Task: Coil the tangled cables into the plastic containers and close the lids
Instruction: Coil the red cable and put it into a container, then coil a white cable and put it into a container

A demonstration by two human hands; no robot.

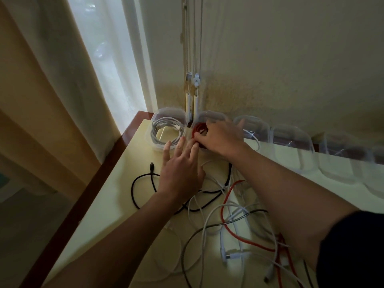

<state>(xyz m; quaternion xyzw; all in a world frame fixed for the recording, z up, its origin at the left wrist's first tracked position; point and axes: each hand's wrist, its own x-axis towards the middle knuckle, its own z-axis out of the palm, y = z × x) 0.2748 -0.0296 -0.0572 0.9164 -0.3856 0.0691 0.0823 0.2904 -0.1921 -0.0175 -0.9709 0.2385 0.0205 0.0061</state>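
A clear plastic container at the table's back left holds a coiled white cable. Beside it, a second clear container holds a coiled red cable. My right hand reaches into that container, fingers curled over the red coil. My left hand lies flat with straight fingers, its fingertips touching the front rim between the two containers. A tangle of black, white and red cables sprawls across the table below my arms.
More clear containers stand in a row along the wall to the right. The cream table has a brown edge on the left, next to curtains and a window. Blind cords hang behind the containers.
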